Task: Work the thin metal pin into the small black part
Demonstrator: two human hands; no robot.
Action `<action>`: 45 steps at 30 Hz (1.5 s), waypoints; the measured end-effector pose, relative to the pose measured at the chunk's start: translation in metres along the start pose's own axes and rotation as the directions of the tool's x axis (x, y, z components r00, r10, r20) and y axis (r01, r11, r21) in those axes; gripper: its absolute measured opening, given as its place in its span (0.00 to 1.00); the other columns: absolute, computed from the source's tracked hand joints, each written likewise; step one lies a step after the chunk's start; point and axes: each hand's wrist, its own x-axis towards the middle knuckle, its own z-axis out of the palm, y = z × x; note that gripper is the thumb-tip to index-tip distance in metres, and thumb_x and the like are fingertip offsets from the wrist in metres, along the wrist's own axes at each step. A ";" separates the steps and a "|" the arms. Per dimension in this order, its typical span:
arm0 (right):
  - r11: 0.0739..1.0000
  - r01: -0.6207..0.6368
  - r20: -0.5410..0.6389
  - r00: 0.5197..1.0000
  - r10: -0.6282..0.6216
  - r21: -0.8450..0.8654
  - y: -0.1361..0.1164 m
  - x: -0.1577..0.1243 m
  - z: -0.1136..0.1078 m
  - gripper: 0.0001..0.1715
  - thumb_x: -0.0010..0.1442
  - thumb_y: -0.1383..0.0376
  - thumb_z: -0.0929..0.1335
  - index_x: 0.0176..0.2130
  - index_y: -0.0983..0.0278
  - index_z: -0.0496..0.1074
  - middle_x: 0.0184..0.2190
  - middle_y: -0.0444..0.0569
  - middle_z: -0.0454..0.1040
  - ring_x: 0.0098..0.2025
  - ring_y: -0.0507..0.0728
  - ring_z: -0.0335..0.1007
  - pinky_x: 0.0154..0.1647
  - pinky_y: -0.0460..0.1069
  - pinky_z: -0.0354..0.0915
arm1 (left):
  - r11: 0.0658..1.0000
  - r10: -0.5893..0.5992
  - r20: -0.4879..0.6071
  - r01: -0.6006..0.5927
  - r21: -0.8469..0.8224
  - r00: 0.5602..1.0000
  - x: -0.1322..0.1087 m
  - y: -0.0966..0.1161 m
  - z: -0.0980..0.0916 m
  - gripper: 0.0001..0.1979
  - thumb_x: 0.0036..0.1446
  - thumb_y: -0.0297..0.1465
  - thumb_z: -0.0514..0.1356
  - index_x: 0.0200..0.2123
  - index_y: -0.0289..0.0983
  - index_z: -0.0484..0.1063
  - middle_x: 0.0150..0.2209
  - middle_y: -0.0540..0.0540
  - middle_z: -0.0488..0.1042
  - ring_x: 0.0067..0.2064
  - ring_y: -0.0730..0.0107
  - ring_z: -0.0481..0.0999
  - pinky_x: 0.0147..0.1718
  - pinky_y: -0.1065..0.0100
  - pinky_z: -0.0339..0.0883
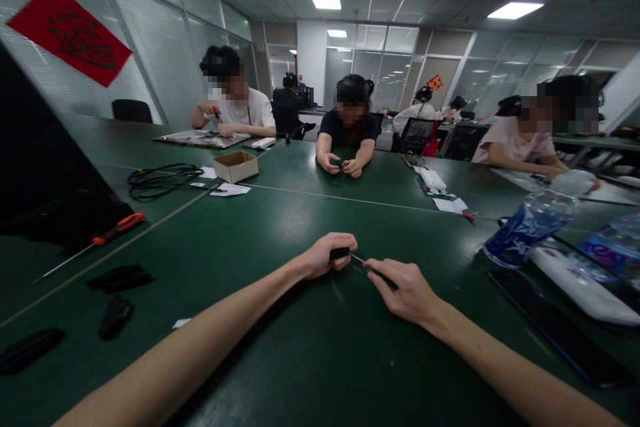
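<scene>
Both forearms reach in from the lower corners and converge low over the green surface (300,353), with the hands close together and almost touching. The left hand (327,257) is curled closed around the slim black-handled tool (340,253), whose thin metal shaft points toward the other hand. The right hand (407,292) comes in from 4 o'clock, its fingers pinched on a small dark piece (380,275) at the shaft's tip; the fine detail there is too small to make out. At 2 o'clock stands a tilted plastic water bottle (530,230), with a white case (580,287) and a black phone (555,327) at about 3 o'clock. At 9 o'clock lie an orange-handled screwdriver (117,228) and some black pieces (117,278). A cardboard box (235,167) and a coiled black cable (163,180) sit toward 10 to 11 o'clock. At 12 o'clock, across the surface, a co-worker's hands (340,163) hold a small dark item.
</scene>
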 end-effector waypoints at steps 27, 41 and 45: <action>0.994 0.038 0.044 0.998 -0.034 -0.105 0.001 -0.006 0.001 0.17 0.63 0.65 0.61 0.50 0.65 0.67 0.34 0.50 0.72 0.30 0.51 0.67 0.29 0.45 0.63 | 0.987 -0.051 0.044 0.044 0.157 0.998 -0.003 0.003 0.001 0.13 0.55 0.38 0.53 0.27 0.34 0.61 0.15 0.56 0.52 0.16 0.80 0.51 0.18 0.74 0.43; 0.994 0.055 0.034 0.998 -0.052 -0.092 0.001 -0.004 0.001 0.17 0.64 0.64 0.61 0.51 0.65 0.67 0.33 0.50 0.72 0.28 0.51 0.66 0.28 0.45 0.62 | 0.984 -0.135 0.130 0.118 0.132 0.982 -0.001 0.007 -0.005 0.11 0.54 0.37 0.54 0.27 0.33 0.63 0.15 0.55 0.53 0.16 0.80 0.51 0.18 0.74 0.43; 0.993 -0.016 0.013 1.000 0.017 -0.120 -0.001 -0.003 0.002 0.17 0.64 0.64 0.60 0.51 0.65 0.67 0.34 0.51 0.72 0.30 0.52 0.67 0.29 0.45 0.63 | 0.995 -0.040 0.050 0.036 0.088 0.998 0.001 0.001 -0.001 0.13 0.57 0.39 0.51 0.28 0.35 0.60 0.14 0.56 0.52 0.16 0.79 0.50 0.17 0.74 0.44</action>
